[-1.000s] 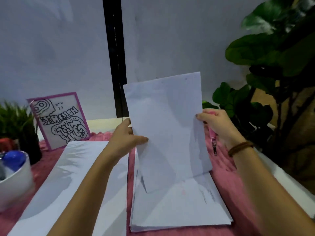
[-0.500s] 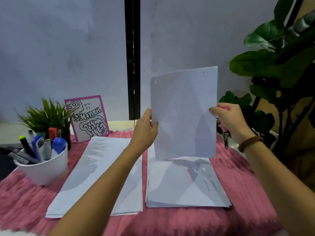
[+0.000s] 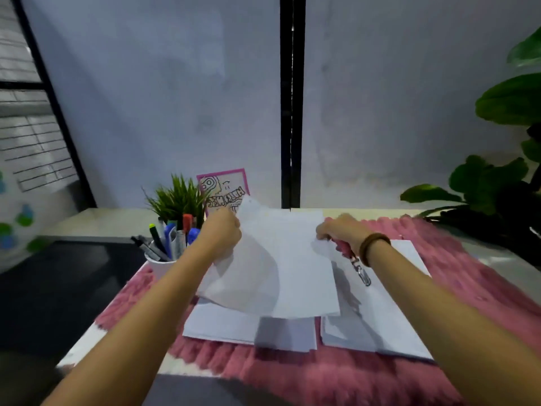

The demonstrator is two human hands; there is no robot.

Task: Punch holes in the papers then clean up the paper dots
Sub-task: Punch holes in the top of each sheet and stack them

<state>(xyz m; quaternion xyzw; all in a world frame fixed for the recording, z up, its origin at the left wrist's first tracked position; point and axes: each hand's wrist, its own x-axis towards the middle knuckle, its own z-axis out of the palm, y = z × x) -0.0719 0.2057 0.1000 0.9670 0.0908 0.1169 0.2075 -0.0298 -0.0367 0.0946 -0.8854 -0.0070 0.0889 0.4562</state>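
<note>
Nearest me, under both forearms, lay the shaggy pink mat [image 3: 322, 373]. On it were two piles of white paper: the left stack [image 3: 222, 323] below my left hand, the right stack [image 3: 380, 317] below and right of my right hand, with a strip of mat between them. Over the left stack I held a single sheet [image 3: 287, 268], bowed and tilted low. Left hand [image 3: 222, 230]: fingers curled, pinching the sheet's far left corner. Right hand [image 3: 341, 230]: fingers curled round a pink tool [image 3: 344, 248], its metal clip dangling under the wrist; fingertips at the sheet's right edge, contact blurred. Brown bracelet [image 3: 373, 244] on that wrist. Just left of my left hand stood a white cup of pens [image 3: 159, 266]. Beyond that were a small green plant [image 3: 178, 200] and, past my left knuckles, a pink-bordered card [image 3: 225, 189]. Far right of my right hand: large dark leaves [image 3: 497, 186].
</note>
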